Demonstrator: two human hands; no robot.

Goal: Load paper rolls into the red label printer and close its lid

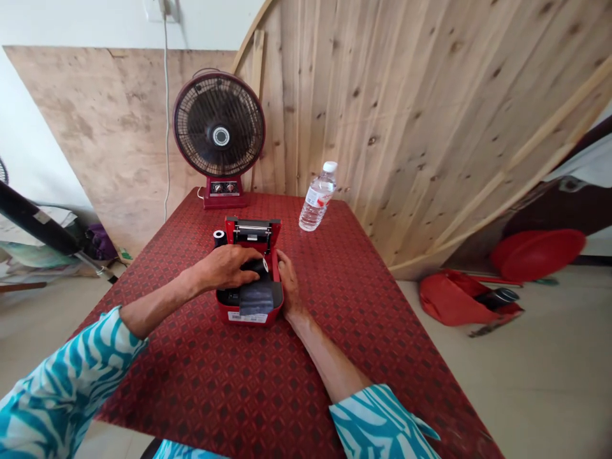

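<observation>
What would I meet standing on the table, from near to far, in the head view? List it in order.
Open red printer → plastic bottle → fan.

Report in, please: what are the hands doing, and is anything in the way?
Left hand around black roll inside red machine. Right hand against machine's right side. Lid up. Bottle apart, not blocking.

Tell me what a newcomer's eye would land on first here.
Probably the open red machine near the middle of the patterned red table, with the left hand on a black roll inside and the right hand against its right side. Behind it, the big dark-red fan stands out, with a clear bottle to its right.
</observation>
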